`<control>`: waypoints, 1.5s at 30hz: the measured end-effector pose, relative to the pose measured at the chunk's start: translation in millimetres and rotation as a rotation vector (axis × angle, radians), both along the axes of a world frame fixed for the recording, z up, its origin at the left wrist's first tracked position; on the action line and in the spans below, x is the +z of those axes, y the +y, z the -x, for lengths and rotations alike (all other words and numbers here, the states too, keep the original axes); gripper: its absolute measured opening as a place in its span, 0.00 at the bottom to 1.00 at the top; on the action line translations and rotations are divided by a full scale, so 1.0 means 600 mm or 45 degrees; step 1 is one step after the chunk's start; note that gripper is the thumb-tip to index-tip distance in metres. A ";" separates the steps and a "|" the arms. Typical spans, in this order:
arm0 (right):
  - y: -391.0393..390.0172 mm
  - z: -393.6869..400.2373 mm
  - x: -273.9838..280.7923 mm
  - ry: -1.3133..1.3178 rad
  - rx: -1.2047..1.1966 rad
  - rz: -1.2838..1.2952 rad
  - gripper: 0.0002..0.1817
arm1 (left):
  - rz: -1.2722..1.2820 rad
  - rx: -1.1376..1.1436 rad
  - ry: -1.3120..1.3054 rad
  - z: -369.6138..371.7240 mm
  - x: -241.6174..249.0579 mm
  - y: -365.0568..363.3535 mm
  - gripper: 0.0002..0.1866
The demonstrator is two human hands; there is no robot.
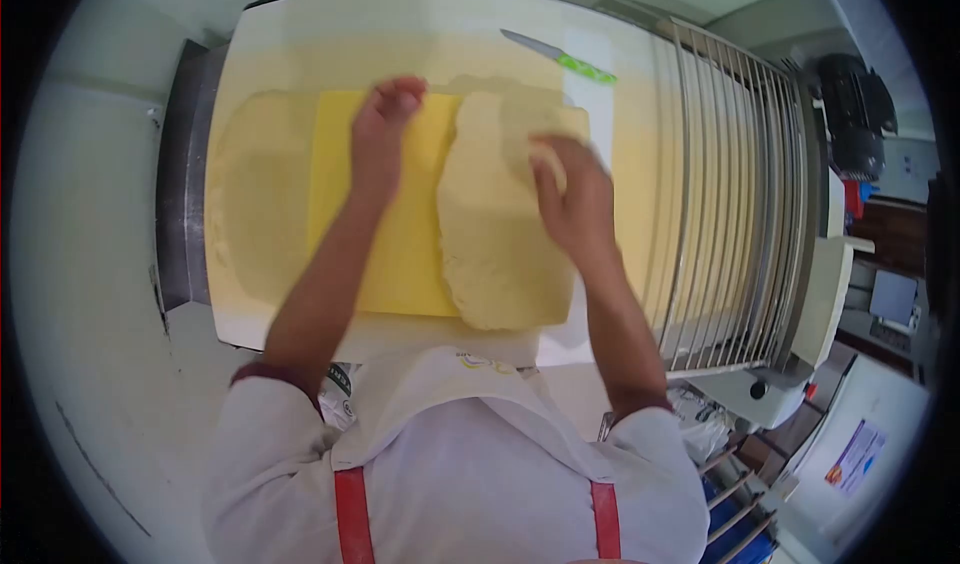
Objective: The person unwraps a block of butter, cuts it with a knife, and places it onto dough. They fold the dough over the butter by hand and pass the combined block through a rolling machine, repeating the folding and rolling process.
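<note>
A wide sheet of pale dough (255, 194) lies flat on the work surface, with a smooth yellow slab (410, 264) on top of it. The right part of the dough (505, 224) is folded over, its ragged edge resting on the yellow slab. My left hand (385, 114) is raised over the upper part of the slab, fingers curled and blurred, so whether it holds anything is unclear. Over the folded dough, my right hand (575, 189) hovers with thumb and fingers apart and nothing between them. Both hands appear to be off the dough.
Behind the dough lies a knife (565, 56) with a green handle. A metal wire guard (735, 204) stands over the surface at the right, with a dark motor (855, 114) beyond it. A dark metal edge (190, 174) borders the left side.
</note>
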State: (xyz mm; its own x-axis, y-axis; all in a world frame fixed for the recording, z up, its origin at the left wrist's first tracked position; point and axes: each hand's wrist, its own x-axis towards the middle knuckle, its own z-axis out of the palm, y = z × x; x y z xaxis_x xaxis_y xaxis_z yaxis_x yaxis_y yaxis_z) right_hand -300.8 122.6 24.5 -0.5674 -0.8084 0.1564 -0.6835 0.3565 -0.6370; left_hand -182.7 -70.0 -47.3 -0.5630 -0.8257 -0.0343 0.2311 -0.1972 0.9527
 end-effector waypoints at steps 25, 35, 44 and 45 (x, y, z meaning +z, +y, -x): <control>-0.246 0.164 -0.072 -0.615 0.624 -0.755 0.17 | 0.773 -1.157 -1.063 0.110 0.021 -0.149 0.15; -0.218 0.218 -0.101 -0.659 0.555 -0.780 0.15 | 0.600 -1.209 -0.904 0.142 -0.009 -0.152 0.12; -0.169 0.242 -0.087 -0.578 0.612 -0.659 0.18 | 0.609 -1.289 -0.993 0.196 -0.006 -0.121 0.15; -0.164 0.245 -0.097 -0.656 0.505 -0.691 0.18 | 0.563 -1.266 -0.951 0.206 -0.005 -0.112 0.15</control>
